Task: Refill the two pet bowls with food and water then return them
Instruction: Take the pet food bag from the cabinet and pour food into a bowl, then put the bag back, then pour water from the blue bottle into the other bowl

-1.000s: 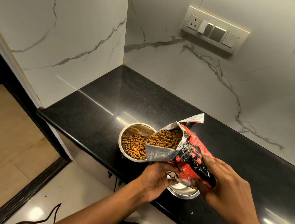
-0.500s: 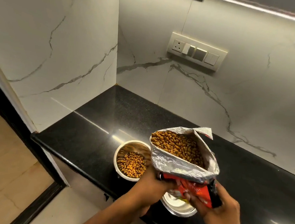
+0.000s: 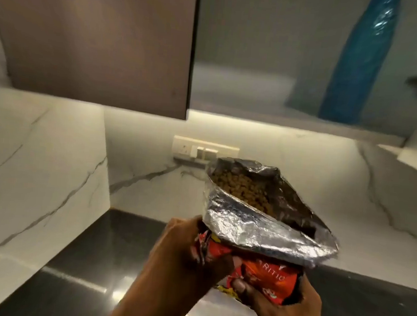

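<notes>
Foil-lined kibble bag [image 3: 259, 227], crinkled, open-mouthed

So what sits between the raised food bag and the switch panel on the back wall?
Nothing. In the head view the food bag, held by the left hand and right hand, overlaps the switch panel; only bare marble wall shows beside them.

I see a dim, warm scene. Light comes from a strip under the wall cabinet [image 3: 92, 34], washing the marble wall [image 3: 290, 165]. Glare streaks the black counter [image 3: 87, 268]. Motion blur softens the whole view; the foil bag [image 3: 259, 227] glints. Edges bow outward.
</notes>
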